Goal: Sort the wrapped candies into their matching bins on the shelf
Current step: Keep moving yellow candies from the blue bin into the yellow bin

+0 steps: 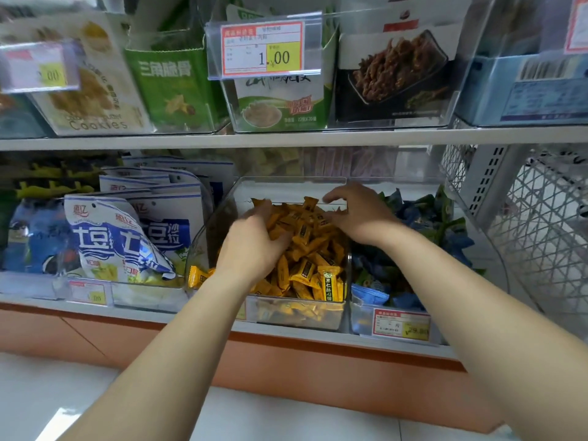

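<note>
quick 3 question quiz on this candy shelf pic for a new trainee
1. True or false: the left hand and the right hand both reach into the clear bin of yellow candies.
2. The neighbouring bin on the person's right holds: A) blue and green candies B) red candies C) cookies.
3. Fill in: the price tag above the hands, on the upper shelf, reads ___.
Key: 1 true; 2 A; 3 1.00
</note>
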{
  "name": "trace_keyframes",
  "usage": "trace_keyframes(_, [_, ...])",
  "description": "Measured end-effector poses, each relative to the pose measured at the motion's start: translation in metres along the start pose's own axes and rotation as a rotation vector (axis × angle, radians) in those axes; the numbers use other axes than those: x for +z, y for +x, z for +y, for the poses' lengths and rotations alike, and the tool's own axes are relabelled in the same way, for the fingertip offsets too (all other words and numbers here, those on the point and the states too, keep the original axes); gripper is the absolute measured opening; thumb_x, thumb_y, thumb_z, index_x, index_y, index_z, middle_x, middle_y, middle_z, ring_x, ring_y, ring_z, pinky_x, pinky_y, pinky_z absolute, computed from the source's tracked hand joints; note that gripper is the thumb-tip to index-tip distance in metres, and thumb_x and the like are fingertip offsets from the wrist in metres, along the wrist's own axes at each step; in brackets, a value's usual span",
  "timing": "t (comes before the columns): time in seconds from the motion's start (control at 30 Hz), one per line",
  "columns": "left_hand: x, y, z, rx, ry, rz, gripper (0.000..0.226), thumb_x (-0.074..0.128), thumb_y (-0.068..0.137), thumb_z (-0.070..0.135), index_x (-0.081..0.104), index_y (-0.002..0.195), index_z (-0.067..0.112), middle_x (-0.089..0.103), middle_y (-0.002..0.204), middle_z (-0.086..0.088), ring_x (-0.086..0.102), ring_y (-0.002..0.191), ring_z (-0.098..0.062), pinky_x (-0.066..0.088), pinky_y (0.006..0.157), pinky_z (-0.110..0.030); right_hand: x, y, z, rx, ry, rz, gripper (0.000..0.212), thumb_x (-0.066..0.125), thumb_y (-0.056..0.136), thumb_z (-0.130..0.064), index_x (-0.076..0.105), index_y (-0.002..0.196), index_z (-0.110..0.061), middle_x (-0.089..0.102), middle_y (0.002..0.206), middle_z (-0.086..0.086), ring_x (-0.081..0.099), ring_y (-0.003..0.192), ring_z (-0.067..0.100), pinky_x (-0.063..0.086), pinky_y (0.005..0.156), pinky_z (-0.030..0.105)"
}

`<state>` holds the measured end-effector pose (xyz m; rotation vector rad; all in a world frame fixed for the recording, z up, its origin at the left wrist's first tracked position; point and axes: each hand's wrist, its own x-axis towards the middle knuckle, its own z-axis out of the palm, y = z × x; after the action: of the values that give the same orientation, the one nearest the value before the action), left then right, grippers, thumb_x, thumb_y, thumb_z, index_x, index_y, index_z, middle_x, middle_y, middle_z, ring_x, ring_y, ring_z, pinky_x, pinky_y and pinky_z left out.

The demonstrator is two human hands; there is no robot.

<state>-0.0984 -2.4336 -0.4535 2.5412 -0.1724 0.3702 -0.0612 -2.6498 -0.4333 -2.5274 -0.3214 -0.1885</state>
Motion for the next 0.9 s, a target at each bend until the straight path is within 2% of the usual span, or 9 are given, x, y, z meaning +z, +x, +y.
trace_keyframes(0.1, [-0.007,-0.003,0.014,0.085,0.094,0.095,0.067,0.062,0.089,0.052,0.043,0.148,0.026,0.049,0.148,-0.004,0.046,0.134,-0.028,0.043,0.105,-0.041,-0.017,-0.005,0.015,-0.012,-0.002,0.069,0.029,0.068,0.090,-0.036,0.064,0.119,-0.031,0.057,0.125,-0.006,0.054,0.117,0.016,0.038,0.093,0.027])
trace_keyframes(0.17, [-0.006,-0.010,0.031,0.187,0.094,0.151,0.053,0.062,0.090,0.049,0.054,0.138,0.028,0.054,0.140,0.001,0.049,0.127,-0.024,0.044,0.099,-0.036,-0.024,-0.014,0.021,0.001,0.110,0.117,0.016,0.068,0.090,-0.034,0.064,0.106,-0.036,0.061,0.108,-0.014,0.060,0.098,0.008,0.044,0.081,0.022])
trace_keyframes(0.27, [0.010,-0.025,0.053,0.281,0.020,0.072,0.044,0.062,0.089,0.048,0.060,0.128,0.028,0.063,0.123,0.006,0.058,0.112,-0.014,0.050,0.089,-0.029,-0.028,-0.034,0.029,0.002,0.096,0.143,0.007,0.064,0.090,-0.030,0.065,0.089,-0.037,0.065,0.093,-0.016,0.061,0.087,0.005,0.044,0.071,0.017])
trace_keyframes(0.33, [0.025,-0.033,0.059,0.265,-0.016,-0.050,0.052,0.063,0.088,0.051,0.057,0.132,0.026,0.066,0.124,0.005,0.060,0.113,-0.015,0.053,0.093,-0.034,-0.028,-0.048,0.033,-0.009,0.077,-0.016,0.004,0.065,0.089,-0.036,0.065,0.085,-0.037,0.066,0.092,-0.017,0.062,0.088,0.005,0.046,0.073,0.022])
trace_keyframes(0.4, [0.036,-0.038,0.058,0.240,-0.005,-0.161,0.057,0.062,0.088,0.055,0.055,0.135,0.023,0.066,0.125,0.002,0.062,0.113,-0.017,0.054,0.093,-0.037,-0.026,-0.061,0.036,-0.030,0.055,-0.280,0.007,0.062,0.091,-0.043,0.066,0.096,-0.040,0.067,0.102,-0.019,0.062,0.096,0.003,0.046,0.078,0.020])
trace_keyframes(0.5, [0.041,-0.038,0.053,0.255,-0.060,-0.238,0.055,0.062,0.088,0.057,0.058,0.132,0.024,0.069,0.120,0.007,0.063,0.107,-0.009,0.055,0.091,-0.031,-0.019,-0.077,0.041,0.026,0.029,-0.574,0.044,0.051,0.094,-0.049,0.055,0.135,-0.034,0.055,0.138,-0.014,0.051,0.124,0.005,0.038,0.106,0.028])
trace_keyframes(0.6, [0.040,-0.036,0.050,0.244,-0.106,-0.248,0.056,0.062,0.088,0.057,0.058,0.134,0.025,0.070,0.115,0.012,0.062,0.101,-0.001,0.054,0.089,-0.025,-0.015,-0.082,0.041,0.060,0.057,-0.716,0.065,0.049,0.084,-0.059,0.049,0.142,-0.031,0.049,0.146,-0.012,0.046,0.130,0.006,0.034,0.113,0.034])
trace_keyframes(0.77, [0.041,-0.037,0.050,0.252,-0.108,-0.247,0.054,0.062,0.089,0.056,0.058,0.133,0.025,0.064,0.100,0.022,0.056,0.089,0.006,0.050,0.082,-0.017,-0.015,-0.080,0.035,0.039,-0.065,-0.782,0.076,0.051,0.082,-0.077,0.050,0.142,-0.030,0.052,0.143,-0.012,0.052,0.125,0.008,0.039,0.108,0.032])
trace_keyframes(0.9, [0.041,-0.036,0.049,0.243,-0.134,-0.272,0.052,0.062,0.089,0.054,0.058,0.133,0.026,0.061,0.095,0.023,0.057,0.086,0.009,0.046,0.076,-0.009,-0.017,-0.084,0.037,-0.017,0.040,-0.736,0.040,0.054,0.089,-0.066,0.065,0.102,-0.030,0.070,0.097,-0.002,0.064,0.081,0.011,0.048,0.077,0.028])
